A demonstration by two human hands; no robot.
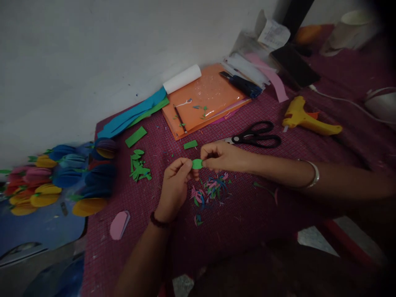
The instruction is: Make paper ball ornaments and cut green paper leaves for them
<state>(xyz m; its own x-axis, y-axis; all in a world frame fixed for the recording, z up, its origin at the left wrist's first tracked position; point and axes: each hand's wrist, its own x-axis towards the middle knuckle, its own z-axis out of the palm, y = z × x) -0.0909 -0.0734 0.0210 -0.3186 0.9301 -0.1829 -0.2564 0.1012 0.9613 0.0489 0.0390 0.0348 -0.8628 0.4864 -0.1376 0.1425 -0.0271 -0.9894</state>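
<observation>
A small green paper leaf (197,164) is stretched between my two hands over the table. My left hand (177,181) pinches its left end between thumb and fingers. At its right end, my right hand (224,156) pinches it too. Just beyond lie a green paper rectangle (190,144) and black-handled scissors (256,134), the blades partly hidden behind my right hand. Below my hands is a heap of thin coloured paper scraps (213,187). Cut green paper pieces (139,167) are piled to the left, near a larger green strip (136,136).
A yellow glue gun (306,117) lies right of the scissors. An orange packet (201,95) at the back bears a pencil (180,119) and a cutter knife (241,83). Pink paper shapes (119,225) lie front left. Colourful paper ornaments (46,194) cover a blue surface at far left.
</observation>
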